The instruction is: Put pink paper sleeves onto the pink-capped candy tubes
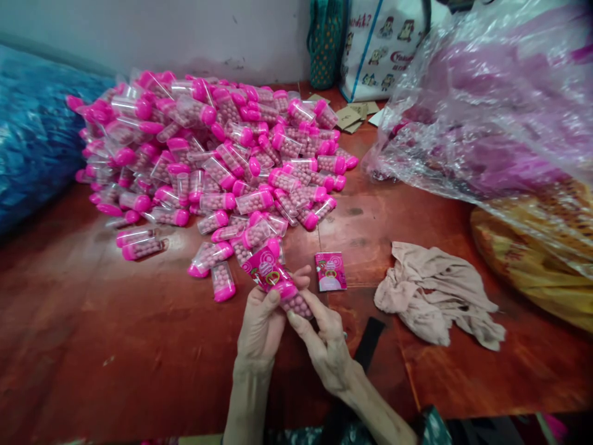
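Clear plastic tube of pink balls (299, 304), near centre: I pinch it in my right hand (328, 343), fingers closed; my left hand (262, 320), half curled, holds a printed pink wrapper (267, 269) against its bright-pink cap (286, 289).

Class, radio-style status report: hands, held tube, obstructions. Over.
Left hand and right hand holding bead-filled tube. Printed wrapper at its pink-capped end. Heap of tubes just beyond; nothing visibly blocking.
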### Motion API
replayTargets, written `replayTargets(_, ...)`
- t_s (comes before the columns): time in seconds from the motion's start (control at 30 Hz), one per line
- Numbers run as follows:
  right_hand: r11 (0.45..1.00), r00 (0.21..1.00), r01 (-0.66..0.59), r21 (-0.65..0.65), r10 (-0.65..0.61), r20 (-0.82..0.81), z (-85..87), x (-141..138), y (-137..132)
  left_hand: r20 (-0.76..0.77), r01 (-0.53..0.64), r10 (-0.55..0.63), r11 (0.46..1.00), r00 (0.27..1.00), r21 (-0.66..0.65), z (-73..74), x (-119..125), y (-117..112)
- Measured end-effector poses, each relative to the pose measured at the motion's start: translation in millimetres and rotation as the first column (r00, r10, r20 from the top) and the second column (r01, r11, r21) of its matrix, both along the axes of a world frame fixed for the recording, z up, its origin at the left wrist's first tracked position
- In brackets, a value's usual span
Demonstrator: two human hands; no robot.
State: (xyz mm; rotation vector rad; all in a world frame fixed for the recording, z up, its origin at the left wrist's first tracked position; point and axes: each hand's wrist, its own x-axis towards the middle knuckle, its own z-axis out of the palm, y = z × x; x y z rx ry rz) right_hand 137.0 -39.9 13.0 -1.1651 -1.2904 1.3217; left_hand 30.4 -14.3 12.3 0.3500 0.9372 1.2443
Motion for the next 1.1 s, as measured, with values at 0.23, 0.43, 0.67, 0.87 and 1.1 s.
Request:
replayTargets(0.23, 1.000, 0.999, -0.001, -0.004, 0.001, 0.036, -0.6, 4, 1, 0.095, -0.005, 0.000, 0.998, 0.995, 0.055, -4.8, 0, -2)
replayTargets(0.43, 0.953, 0.962, -0.003, 0.302, -0.080, 0.262, -15.2, -1, -2, 0.048, -0.055, 0.052, 0.997, 0.997, 0.055, -6.8, 9, 1)
replayTargets(0.67, 0.989, 0.991, -0.081, 0.121, 0.068, 0.111, -0.8, 5, 3, 0.039, 0.106, -0.115, 0.976, 0.993, 0.189, -3.0, 0, 1)
replayTargets(0.87, 0.996, 0.997, -0.047, 0.070, 0.042, 0.070, 2.2, 3, 0, 0.031, 0.131, -0.138, 0.977, 0.990, 0.170, 2.5, 4, 2)
replayTargets(1.1, 0.993, 0.988, 0.121, 0.018, -0.122, 0.099, -6.5, 4, -3, -0.027, 0.007, -0.006, 1.000, 1.000, 0.030, -0.7, 30, 0)
